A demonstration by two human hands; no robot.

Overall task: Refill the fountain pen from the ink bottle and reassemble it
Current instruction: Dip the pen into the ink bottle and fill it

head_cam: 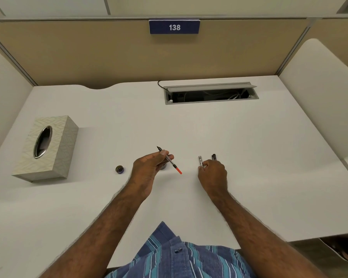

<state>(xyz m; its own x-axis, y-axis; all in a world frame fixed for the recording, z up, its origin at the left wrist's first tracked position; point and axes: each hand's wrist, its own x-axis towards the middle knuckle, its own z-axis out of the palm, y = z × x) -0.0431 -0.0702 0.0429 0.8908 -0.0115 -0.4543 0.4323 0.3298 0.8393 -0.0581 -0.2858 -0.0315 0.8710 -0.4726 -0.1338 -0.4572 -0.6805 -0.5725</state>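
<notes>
Pen's inside part [170, 160], nib up and orange end down, pinched in left hand [147, 173] above ink bottle [163, 167]. Right hand [212, 173] closed on silver barrel [200, 160] lying on desk [249, 157]; black cap [213, 156] beside it. Bottle lid [119, 169] off, near. Filling looks done. Next: lift barrel, line up, screw on.
</notes>
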